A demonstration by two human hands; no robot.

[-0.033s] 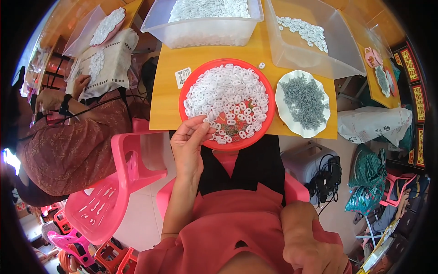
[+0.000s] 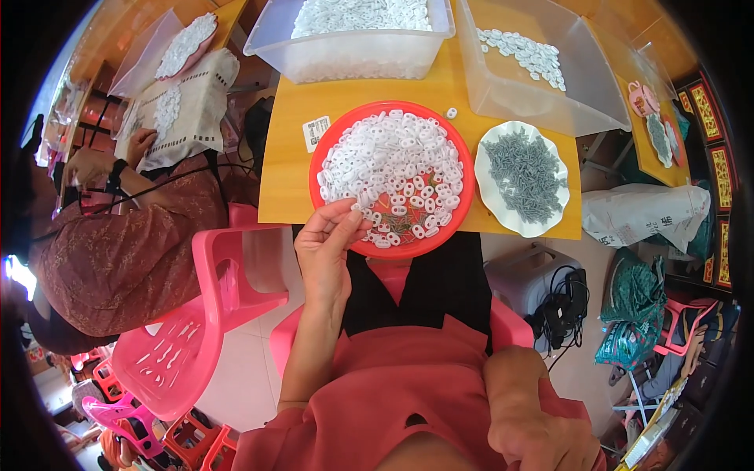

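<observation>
My left hand (image 2: 328,235) is closed in a pinch at the near left rim of a round red basin (image 2: 470,184). Between thumb and forefinger is a small white plastic piece (image 2: 356,207), mostly covered by the fingertips. Many white two-holed oval pieces (image 2: 393,149) are heaped in the basin, thinning out towards its near side, where the patterned bottom shows. Low at the right, close to my body, my right hand (image 2: 542,443) has curled fingers; the lower edge cuts off their ends, so whatever they hold is hidden. A white scalloped dish (image 2: 487,204) with grey ribbed plugs (image 2: 522,177) stands right of the basin.
Behind the basin are a clear tub (image 2: 353,59) full of white pieces and another clear tub (image 2: 542,106) holding fewer. One loose piece (image 2: 451,113) and a label (image 2: 316,133) lie on the yellow table (image 2: 283,188). A co-worker (image 2: 118,259) sits left, beside a pink chair (image 2: 169,353).
</observation>
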